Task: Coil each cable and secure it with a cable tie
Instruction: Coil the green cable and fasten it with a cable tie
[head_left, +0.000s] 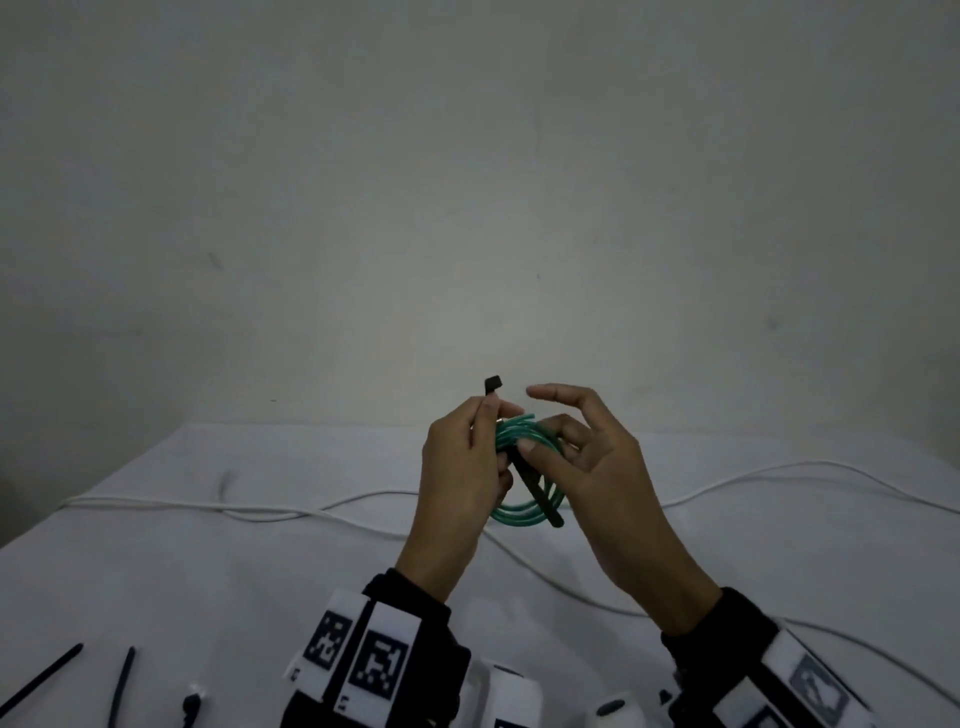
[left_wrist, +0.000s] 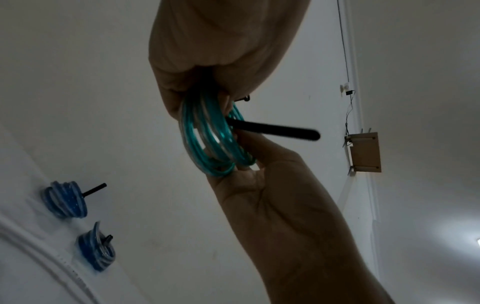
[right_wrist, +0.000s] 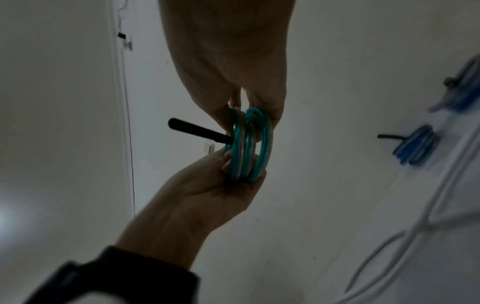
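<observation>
Nearest, loose black cable ties (head_left: 122, 686) are lying at the table's (head_left: 779, 545) front edge. Above the middle, the left hand (head_left: 457, 467) is gripping the green cable coil (head_left: 524, 467) and pinching the black tie (head_left: 537, 491) threaded through it; the right hand (head_left: 587, 462) is curling lower fingers onto the coil, forefinger extended. A white cable (head_left: 260, 512) is trailing behind, wall beyond.
</observation>
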